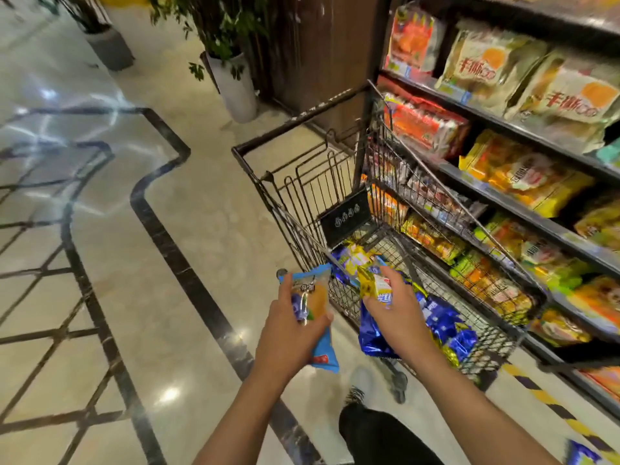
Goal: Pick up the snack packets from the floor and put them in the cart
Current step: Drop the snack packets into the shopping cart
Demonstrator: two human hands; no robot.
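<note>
Black wire cart point(302, 182) beside stocked shelves point(523, 182), holding a heap of blue and yellow snack packets point(443, 323); left hand point(285, 333) clamped round a light-blue packet point(315, 317) just outside the near rim, right hand point(399, 317) gripping a yellow packet point(374, 283) over the basket; potted plants point(231, 72) beyond.

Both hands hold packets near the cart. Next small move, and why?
Probably carry the right hand forward over the cart and let go of its yellow packet. That hand is already beside the basket, where blue and yellow packets lie. The left hand grips a light blue packet out over the floor, so it likely follows.
</note>
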